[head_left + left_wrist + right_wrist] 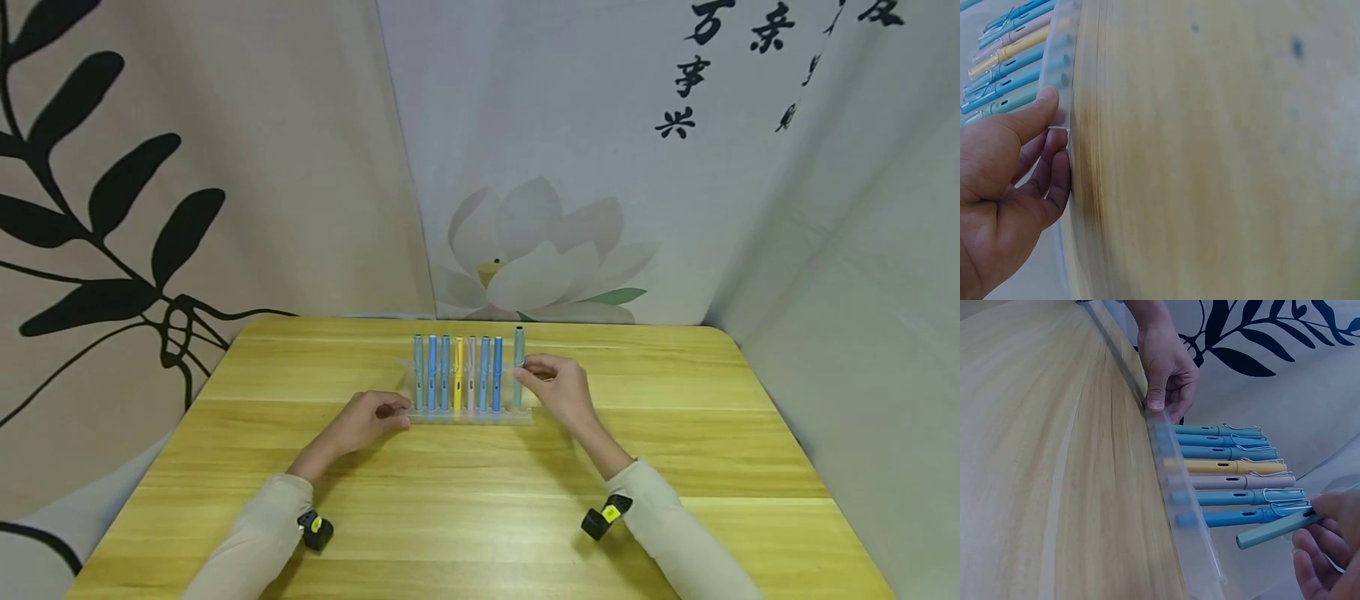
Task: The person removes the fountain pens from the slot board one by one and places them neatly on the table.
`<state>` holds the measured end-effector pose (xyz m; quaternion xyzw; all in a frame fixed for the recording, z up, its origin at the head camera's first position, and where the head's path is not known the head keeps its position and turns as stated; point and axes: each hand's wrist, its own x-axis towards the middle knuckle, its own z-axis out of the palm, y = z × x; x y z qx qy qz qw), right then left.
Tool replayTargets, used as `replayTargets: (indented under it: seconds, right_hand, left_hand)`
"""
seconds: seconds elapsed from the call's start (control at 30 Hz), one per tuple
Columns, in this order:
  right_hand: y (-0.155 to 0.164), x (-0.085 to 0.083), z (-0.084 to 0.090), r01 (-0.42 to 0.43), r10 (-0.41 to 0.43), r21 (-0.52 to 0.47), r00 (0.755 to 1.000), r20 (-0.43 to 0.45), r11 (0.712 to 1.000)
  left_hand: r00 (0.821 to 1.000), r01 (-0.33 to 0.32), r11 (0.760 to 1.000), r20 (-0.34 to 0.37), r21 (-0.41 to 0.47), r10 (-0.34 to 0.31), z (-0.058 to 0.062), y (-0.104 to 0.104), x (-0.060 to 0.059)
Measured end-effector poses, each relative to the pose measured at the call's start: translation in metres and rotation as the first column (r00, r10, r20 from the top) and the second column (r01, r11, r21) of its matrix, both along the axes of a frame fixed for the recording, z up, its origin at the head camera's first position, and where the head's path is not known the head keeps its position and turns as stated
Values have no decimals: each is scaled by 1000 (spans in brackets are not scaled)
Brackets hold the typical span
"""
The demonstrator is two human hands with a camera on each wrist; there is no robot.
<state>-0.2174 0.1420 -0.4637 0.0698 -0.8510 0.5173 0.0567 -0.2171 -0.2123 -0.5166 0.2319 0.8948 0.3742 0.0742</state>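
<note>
A clear plastic pen stand (468,417) stands on the table, with several pens upright in a row: green, blue, a yellow pen (458,373), a pink one and more blue. At its left end my left hand (372,417) grips the edge, thumb (1038,112) on the front and fingers curled at the corner. My right hand (557,385) pinches a green pen (519,354) over the right end of the stand. In the right wrist view this green pen (1275,530) slants, its lower end apart from the stand's front strip, beside the last blue pen (1229,517).
The wooden table (465,517) extends around the stand on all sides. Behind it hangs a curtain (300,167) printed with dark leaves, a lotus and writing. A small black camera sits on each wrist, the left one (316,531) near the tabletop.
</note>
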Motion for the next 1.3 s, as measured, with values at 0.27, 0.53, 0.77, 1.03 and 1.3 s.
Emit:
replayTargets:
  seconds: [0.27, 0.53, 0.77, 1.03, 1.3]
  right_hand:
    - [11, 1, 1, 18, -18, -3, 1000, -8, 1000]
    - [27, 2, 7, 39, -38, 10, 999, -32, 999]
    - [40, 5, 11, 71, -71, 25, 997, -31, 997]
    - [54, 11, 14, 93, -92, 32, 995, -28, 995]
    - [67, 12, 10, 120, -119, 39, 993, -13, 992]
  left_hand:
    - [1000, -2, 1000, 4, 1, 2, -2, -1, -2]
    - [1000, -4, 1000, 3, 2, 4, -4, -2, -2]
    - [1000, 3, 1000, -4, 9, -3, -5, -2, -3]
    - [1000, 14, 1000, -12, 13, -14, -2, -2, -2]
    - [1000, 6, 1000, -10, 13, -6, -4, -2, -2]
